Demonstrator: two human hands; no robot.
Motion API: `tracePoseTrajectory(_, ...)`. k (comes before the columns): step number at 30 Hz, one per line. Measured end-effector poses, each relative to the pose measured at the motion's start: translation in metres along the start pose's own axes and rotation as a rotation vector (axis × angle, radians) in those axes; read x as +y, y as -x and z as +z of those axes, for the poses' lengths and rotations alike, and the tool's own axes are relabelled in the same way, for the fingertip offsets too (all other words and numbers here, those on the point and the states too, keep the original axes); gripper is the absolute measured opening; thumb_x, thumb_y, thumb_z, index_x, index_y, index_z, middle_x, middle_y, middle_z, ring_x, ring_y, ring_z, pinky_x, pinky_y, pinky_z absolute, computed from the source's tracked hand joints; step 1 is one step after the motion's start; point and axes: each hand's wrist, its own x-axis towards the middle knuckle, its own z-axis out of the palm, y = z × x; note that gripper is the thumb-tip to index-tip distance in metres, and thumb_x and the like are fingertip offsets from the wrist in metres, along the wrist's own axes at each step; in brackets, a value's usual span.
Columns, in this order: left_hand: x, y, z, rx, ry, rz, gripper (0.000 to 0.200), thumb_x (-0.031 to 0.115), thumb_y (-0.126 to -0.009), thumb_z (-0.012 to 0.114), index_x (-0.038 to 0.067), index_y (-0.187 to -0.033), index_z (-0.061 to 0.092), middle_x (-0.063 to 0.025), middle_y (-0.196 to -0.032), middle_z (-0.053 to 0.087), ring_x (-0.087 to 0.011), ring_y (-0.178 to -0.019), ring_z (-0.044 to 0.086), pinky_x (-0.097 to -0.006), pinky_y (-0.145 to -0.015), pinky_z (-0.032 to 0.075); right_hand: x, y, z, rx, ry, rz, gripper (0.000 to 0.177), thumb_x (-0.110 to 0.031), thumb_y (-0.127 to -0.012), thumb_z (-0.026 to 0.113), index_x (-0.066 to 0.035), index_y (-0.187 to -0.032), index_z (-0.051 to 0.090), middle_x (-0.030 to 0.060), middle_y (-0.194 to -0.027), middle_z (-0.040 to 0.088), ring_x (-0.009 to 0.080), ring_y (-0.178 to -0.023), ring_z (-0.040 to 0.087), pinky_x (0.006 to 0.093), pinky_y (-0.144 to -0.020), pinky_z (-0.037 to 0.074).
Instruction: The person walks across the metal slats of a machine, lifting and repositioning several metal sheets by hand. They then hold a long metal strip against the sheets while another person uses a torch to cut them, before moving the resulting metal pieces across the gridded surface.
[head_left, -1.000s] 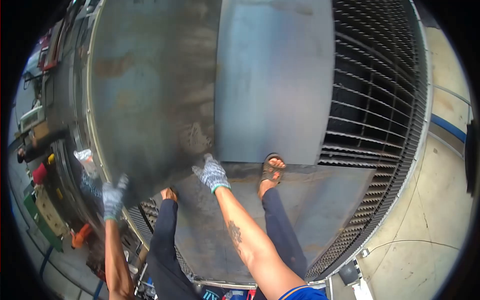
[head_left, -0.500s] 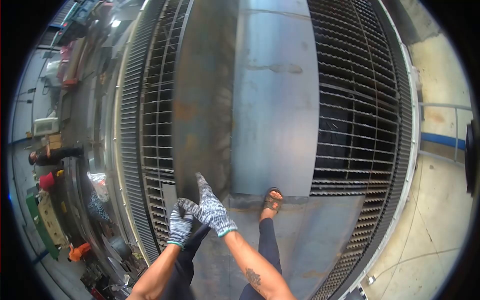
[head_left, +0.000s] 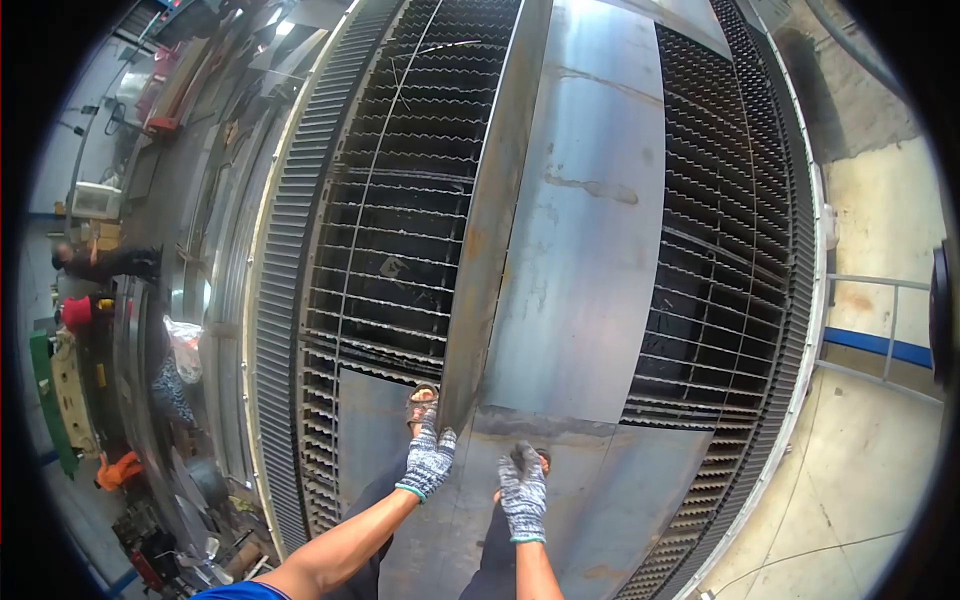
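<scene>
My left hand (head_left: 428, 464), in a grey-and-white knitted glove, is at the near end of a long brown-stained metal strip (head_left: 490, 230). Its fingers close around the strip's lower left corner, though the strip hides part of the grip. The strip is tilted up on edge along a wide, shiny steel sheet (head_left: 580, 230). My right hand (head_left: 523, 495), gloved alike, hovers right of the strip's end with its fingers stretched out and nothing in them. Below it lies a near steel sheet (head_left: 640, 500), on which my sandalled feet stand.
Toothed slats of a grate bed (head_left: 400, 240) with dark gaps flank the sheets on both sides. A metal railing (head_left: 890, 320) stands at right on a concrete floor. Stacked metal lengths (head_left: 215, 300) and another person (head_left: 110, 262) are at far left.
The brown-stained strip has tipped up, showing a narrower face and more grate at left. My hands have separated, the right one moving rightward off the strip. A foot now shows beside my left hand.
</scene>
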Motion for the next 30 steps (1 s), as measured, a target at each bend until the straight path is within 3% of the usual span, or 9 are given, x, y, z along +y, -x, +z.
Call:
tracePoseTrajectory(7, 0.025, 0.022, 0.06, -0.013, -0.011, 0.12, 0.065, 0.017, -0.09, 0.054, 0.008, -0.148, 0.027, -0.0201, -0.139, 0.047, -0.0373, -0.124, 0.05, -0.0389, -0.099, 0.043, 0.038, 0.053, -0.074, -0.011, 0.164, 0.071, 0.037, -0.017, -0.09, 0.064, 0.003, -0.121, 0.056, 0.0173, -0.114, 0.064, 0.025, -0.107, 0.062, 0.0358, -0.097, 0.045)
tracePoseTrajectory(9, 0.063, 0.034, 0.066, -0.209, 0.018, -0.171, 0.066, 0.018, -0.089, 0.055, 0.01, -0.148, 0.027, -0.021, -0.141, 0.044, -0.0419, -0.12, 0.049, -0.0426, -0.096, 0.044, 0.057, 0.076, -0.087, 0.001, 0.108, 0.142, 0.034, -0.015, -0.091, 0.064, 0.003, -0.118, 0.057, 0.0158, -0.111, 0.065, 0.0215, -0.101, 0.062, 0.0336, -0.093, 0.047)
tracePoseTrajectory(10, 0.056, 0.038, 0.086, -0.156, -0.033, -0.035, 0.067, 0.022, -0.088, 0.056, 0.011, -0.148, 0.028, -0.0246, -0.137, 0.046, -0.0444, -0.117, 0.05, -0.0453, -0.093, 0.045, 0.067, 0.085, -0.091, 0.01, 0.138, 0.141, 0.032, -0.014, -0.091, 0.064, 0.004, -0.117, 0.057, 0.0139, -0.109, 0.066, 0.0191, -0.098, 0.062, 0.0321, -0.091, 0.049)
tracePoseTrajectory(13, 0.09, 0.052, 0.119, -0.231, -0.07, -0.108, 0.069, 0.027, -0.088, 0.059, 0.011, -0.148, 0.028, -0.0243, -0.134, 0.05, -0.0429, -0.117, 0.052, -0.0437, -0.095, 0.045, 0.079, 0.111, -0.108, 0.0, 0.075, 0.215, 0.032, -0.012, -0.091, 0.063, 0.004, -0.118, 0.058, 0.0149, -0.112, 0.065, 0.0208, -0.103, 0.062, 0.0327, -0.094, 0.048)
tracePoseTrajectory(16, 0.091, 0.068, 0.153, -0.328, -0.15, 0.062, 0.073, 0.033, -0.087, 0.063, 0.012, -0.149, 0.028, -0.0223, -0.131, 0.054, -0.0398, -0.114, 0.056, -0.0407, -0.096, 0.046, 0.079, 0.134, -0.127, -0.001, 0.056, 0.198, 0.038, -0.014, -0.09, 0.063, 0.006, -0.122, 0.054, 0.0183, -0.116, 0.063, 0.0238, -0.107, 0.061, 0.0342, -0.096, 0.046)
tracePoseTrajectory(18, 0.084, 0.083, 0.168, -0.614, -0.095, 0.054, 0.075, 0.037, -0.086, 0.065, 0.012, -0.148, 0.03, -0.0198, -0.131, 0.056, -0.0355, -0.115, 0.058, -0.0379, -0.098, 0.045, 0.094, 0.144, -0.142, 0.015, 0.015, 0.22, 0.039, -0.013, -0.09, 0.064, 0.005, -0.122, 0.054, 0.0183, -0.116, 0.063, 0.0235, -0.108, 0.061, 0.0345, -0.097, 0.046)
tracePoseTrajectory(22, 0.039, 0.111, 0.169, -0.716, -0.256, -0.039, 0.069, 0.045, -0.086, 0.061, 0.01, -0.142, 0.043, -0.0187, -0.127, 0.059, -0.033, -0.118, 0.057, -0.0375, -0.101, 0.043, 0.149, 0.148, -0.162, 0.033, -0.007, 0.221, 0.037, -0.014, -0.089, 0.066, 0.004, -0.12, 0.056, 0.0168, -0.114, 0.065, 0.0223, -0.104, 0.063, 0.0338, -0.094, 0.048)
tracePoseTrajectory(26, -0.081, 0.114, 0.153, -0.715, -0.574, -0.064, 0.06, 0.047, -0.086, 0.055, 0.012, -0.135, 0.051, -0.0182, -0.127, 0.059, -0.034, -0.119, 0.055, -0.039, -0.101, 0.043, 0.163, 0.146, -0.185, 0.044, 0.004, 0.236, 0.036, -0.015, -0.089, 0.066, 0.004, -0.118, 0.057, 0.0156, -0.112, 0.066, 0.0219, -0.1, 0.064, 0.0339, -0.091, 0.049)
tracePoseTrajectory(30, -0.103, 0.124, 0.103, -0.603, -0.818, -0.149, 0.051, 0.043, -0.087, 0.053, 0.01, -0.125, 0.059, -0.0164, -0.122, 0.062, -0.0339, -0.115, 0.058, -0.0388, -0.099, 0.045, 0.203, 0.159, -0.203, 0.085, 0.136, 0.218, 0.032, -0.016, -0.088, 0.068, 0.002, -0.113, 0.06, 0.0131, -0.107, 0.067, 0.0203, -0.099, 0.064, 0.033, -0.091, 0.049)
